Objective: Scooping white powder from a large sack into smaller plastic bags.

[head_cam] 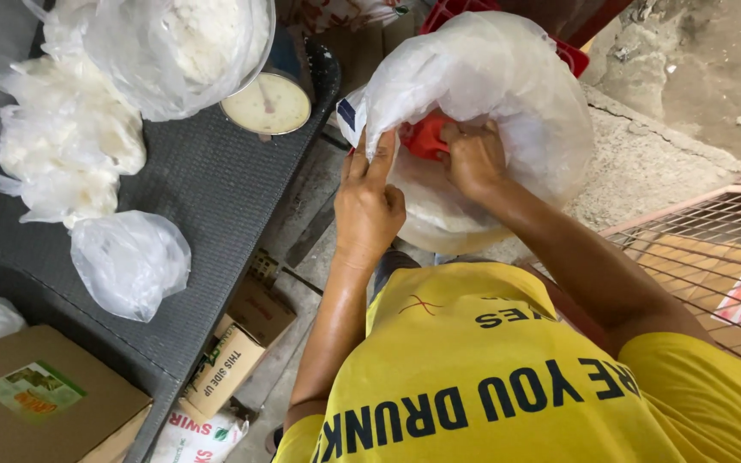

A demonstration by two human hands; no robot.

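— Down between the knees and the dark table, what sits there?

— A big clear plastic bag [508, 94], puffed up and holding white powder at its bottom, resting low in front of the person, over a red crate [569, 53].

— And the hands?

— The left hand [369, 201] grips the bag's rim, fingers pressed together and pointing up, the plastic pinched between thumb and fingers. The right hand [472, 156] is inside the mouth of the bag, curled tight around a red scoop [426, 137]. The two hands are just beside each other.

— What lies around them?

— To the left, a dark woven table [216, 189]. On it a small tied bag of white powder [130, 261], a heap of more filled bags [66, 141] behind it, and a dial scale [266, 103] with a large bag of powder [190, 43] on top. A cardboard box [45, 403] stands at the near corner. Under the table's edge, a smaller carton [231, 364] lies on the floor.

— And to the right?

— A wire mesh rack [713, 240], beside a rough concrete ledge [645, 163]. The person wears a yellow shirt [508, 377].
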